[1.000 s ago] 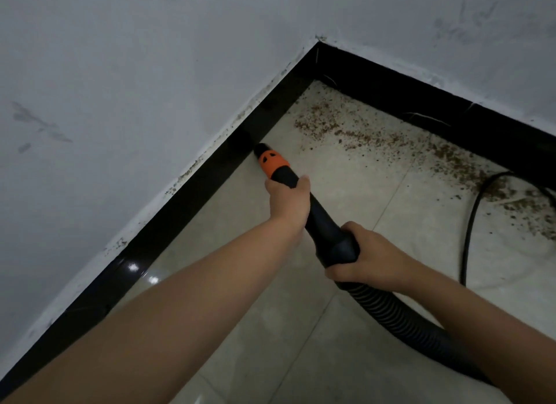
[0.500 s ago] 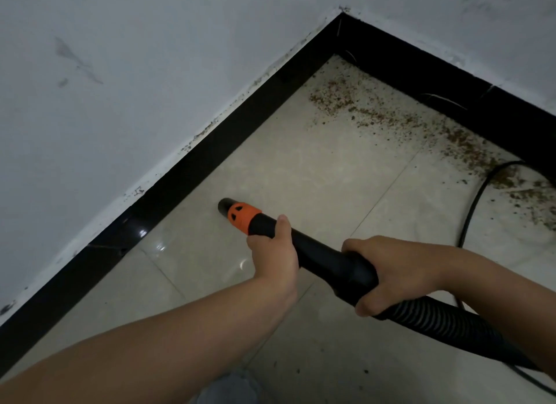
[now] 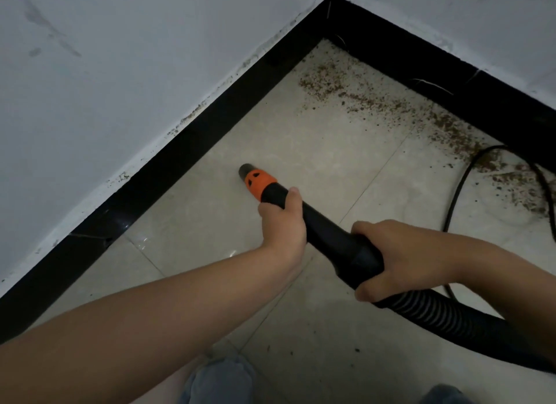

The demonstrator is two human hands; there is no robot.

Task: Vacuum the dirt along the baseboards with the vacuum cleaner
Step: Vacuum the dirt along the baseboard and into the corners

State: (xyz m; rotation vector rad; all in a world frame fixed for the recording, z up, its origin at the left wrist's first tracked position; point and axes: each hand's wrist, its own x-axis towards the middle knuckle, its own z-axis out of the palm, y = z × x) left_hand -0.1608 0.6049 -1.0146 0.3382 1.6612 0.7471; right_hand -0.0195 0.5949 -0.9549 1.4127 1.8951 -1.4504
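Black vacuum hose (image 3: 328, 232) with an orange nozzle collar (image 3: 259, 181) angled down at the tile floor (image 3: 301, 151), near the left baseboard (image 3: 168, 160).

Left hand (image 3: 282, 223) is wrapped around the tube just behind the collar, likely to steer; right hand (image 3: 400, 256) is clamped on the cuff farther back, probably bearing the weight. Brown dirt (image 3: 391, 106) lies far right along the other baseboard, crossed by a power cord (image 3: 457, 199). The vacuum's body is out of frame.

Both hands, left hand (image 3: 282, 226) ahead of right hand (image 3: 400, 253), clasp the vacuum hose (image 3: 328, 232), its orange-collared nozzle (image 3: 255, 178) near the black baseboard (image 3: 168, 166), dirt (image 3: 391, 109) well apart.
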